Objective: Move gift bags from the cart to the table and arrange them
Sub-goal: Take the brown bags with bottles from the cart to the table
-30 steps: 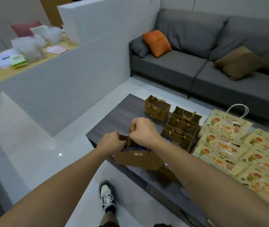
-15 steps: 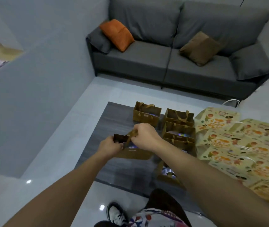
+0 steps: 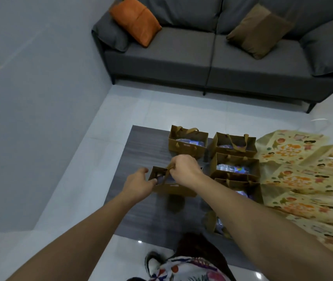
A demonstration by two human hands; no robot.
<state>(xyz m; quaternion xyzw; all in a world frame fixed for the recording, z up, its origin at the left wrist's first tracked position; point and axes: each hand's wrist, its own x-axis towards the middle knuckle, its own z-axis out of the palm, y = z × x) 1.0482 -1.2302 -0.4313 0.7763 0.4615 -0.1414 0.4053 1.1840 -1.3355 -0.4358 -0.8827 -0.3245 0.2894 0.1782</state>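
- A patterned cloth [image 3: 184, 266] and a shoe [image 3: 151, 264] show at the very bottom, above the shiny white floor [image 3: 80, 179].
- Both bare arms reach out over the dark table [image 3: 141, 199].
- The left hand [image 3: 139, 184] has its thumb and fingers curled on the left wall of a small brown bag [image 3: 173, 188]. Half a second ago it held the same spot.
- The right hand [image 3: 186, 169] pinches the bag's brown handle [image 3: 168, 169] between bent fingers, just as it did before.
- The brown bag stands upright on the table, open top up. Its long side runs left to right. It sits near the table's left part, as it did a moment ago.
- The view has tipped down since then, so the table looks bigger and closer.
- To the right, more brown bags [image 3: 235, 167] stand in a row going away, close together, with shiny things inside.
- One more brown bag [image 3: 188, 141] stands just behind the held one.
- Yellow picture bags [image 3: 303, 179] lie flat on the right side, overlapping.
- Far back is a gray sofa [image 3: 212, 63] with an orange pillow [image 3: 135, 19] and a brown pillow [image 3: 258, 31].
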